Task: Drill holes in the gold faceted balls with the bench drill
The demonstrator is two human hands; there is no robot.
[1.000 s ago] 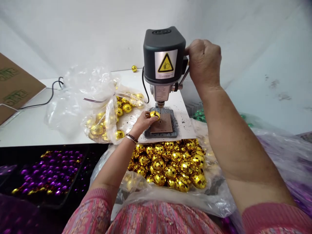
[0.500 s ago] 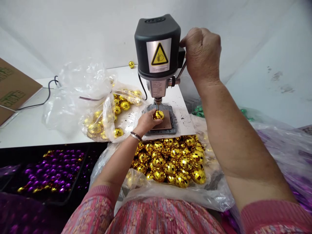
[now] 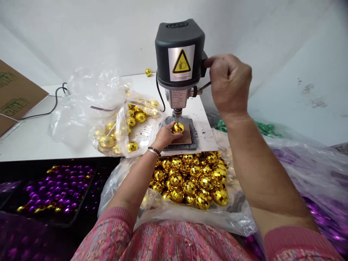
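Note:
A small black bench drill [image 3: 179, 54] stands on a white table [image 3: 32, 141]. My left hand [image 3: 164, 136] pinches a gold faceted ball [image 3: 178, 127] on the drill's base plate [image 3: 187, 139], right under the bit. My right hand [image 3: 230, 87] is closed around the drill's feed lever at the machine's right side; the lever is mostly hidden by the fist.
An open plastic bag of gold faceted balls [image 3: 195, 179] lies in front of the drill. Another bag with gold balls [image 3: 119, 123] sits to the left. A black tray of purple balls [image 3: 54, 188] is lower left. Cardboard box [image 3: 16, 94] far left; one loose gold ball [image 3: 148, 72] behind.
My right hand has pulled the lever down and forward, from level with the drill head to below its top. The left hand keeps the gold ball under the bit.

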